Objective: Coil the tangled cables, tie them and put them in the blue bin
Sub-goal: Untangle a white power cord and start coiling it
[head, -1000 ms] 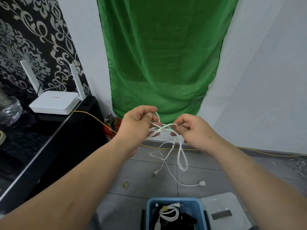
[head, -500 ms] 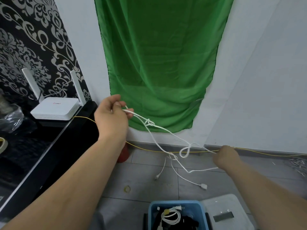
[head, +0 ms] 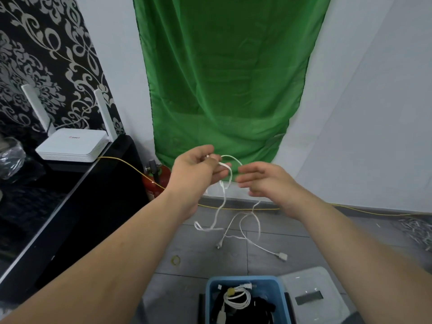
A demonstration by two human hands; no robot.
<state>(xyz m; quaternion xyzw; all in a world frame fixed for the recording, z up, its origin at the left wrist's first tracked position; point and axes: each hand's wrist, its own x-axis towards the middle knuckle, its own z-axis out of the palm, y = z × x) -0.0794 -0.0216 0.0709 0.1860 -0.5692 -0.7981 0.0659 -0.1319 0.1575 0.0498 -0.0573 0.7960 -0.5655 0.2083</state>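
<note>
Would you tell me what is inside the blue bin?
A coiled white cable tied with a yellowish band lies on dark items in the blue bin. Its floor is covered; its near end is out of frame.

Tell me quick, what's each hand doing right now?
Left hand: pinching the thin white tangled cable.
Right hand: open, fingers relaxed, no grip visible.

Even soft daylight; wide-angle edge distortion; slight blur.
</note>
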